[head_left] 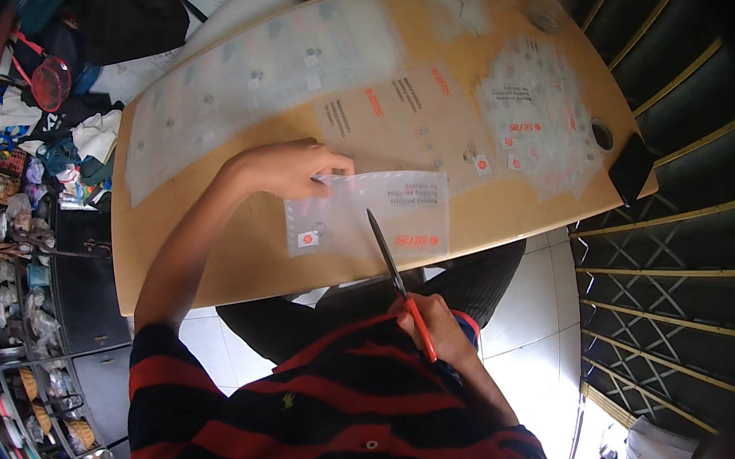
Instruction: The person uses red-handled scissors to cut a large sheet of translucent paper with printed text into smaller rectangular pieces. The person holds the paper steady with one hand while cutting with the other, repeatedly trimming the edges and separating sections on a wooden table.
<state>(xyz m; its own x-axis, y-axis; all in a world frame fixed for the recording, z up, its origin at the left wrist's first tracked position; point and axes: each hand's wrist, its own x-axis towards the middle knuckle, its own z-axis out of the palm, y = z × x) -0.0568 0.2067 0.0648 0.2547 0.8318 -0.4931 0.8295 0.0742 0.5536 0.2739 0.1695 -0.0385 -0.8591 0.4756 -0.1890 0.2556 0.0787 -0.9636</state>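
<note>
My left hand pinches the upper left part of a frosted plastic bag with its thumb and fingers. Red and dark print and a small white label mark the bag, which lies over the table's near edge. Close to its lower right, my right hand is closed round a red-handled blade. The long, dark, pointed blade aims up and left, with its tip over the bag. Whether this is a knife or scissors seen edge-on, I cannot tell.
More frosted bags lie across the far left of the wooden table. A heap of printed bags sits at the right, near a tape roll and a black flat object. Crowded shelves stand left; a folding gate stands right.
</note>
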